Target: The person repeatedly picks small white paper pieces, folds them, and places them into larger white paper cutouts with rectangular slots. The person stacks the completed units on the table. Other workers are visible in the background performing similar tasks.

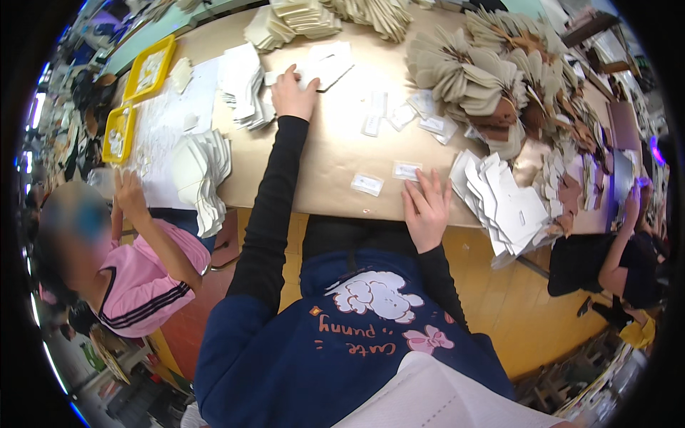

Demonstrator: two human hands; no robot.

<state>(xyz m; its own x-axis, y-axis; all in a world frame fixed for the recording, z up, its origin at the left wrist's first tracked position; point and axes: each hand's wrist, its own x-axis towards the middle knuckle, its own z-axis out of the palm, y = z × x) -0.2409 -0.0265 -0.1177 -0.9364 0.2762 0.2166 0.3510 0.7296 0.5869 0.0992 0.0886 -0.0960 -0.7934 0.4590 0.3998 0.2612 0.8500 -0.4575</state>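
Note:
My left hand (pixel 294 96) reaches far across the table, its fingers apart at the near edge of a flat white cut piece (pixel 330 63). A dark narrow strip runs along that piece's right side. Left of the hand leans a stack of white cut pieces (pixel 242 85). My right hand (pixel 428 208) lies near the table's front edge with fingers stretched out. Its fingertips are at a small white label (pixel 406 170), and whether they touch it I cannot tell. A second label (pixel 367 184) lies just to its left.
More small labels (pixel 435 125) lie mid-table. Big piles of beige pieces (pixel 464 71) and white pieces (pixel 503 203) stand right. Yellow trays (pixel 127 114) and another white stack (pixel 203 171) are left. A person in pink (pixel 150 278) sits left; another person (pixel 621 250) sits right.

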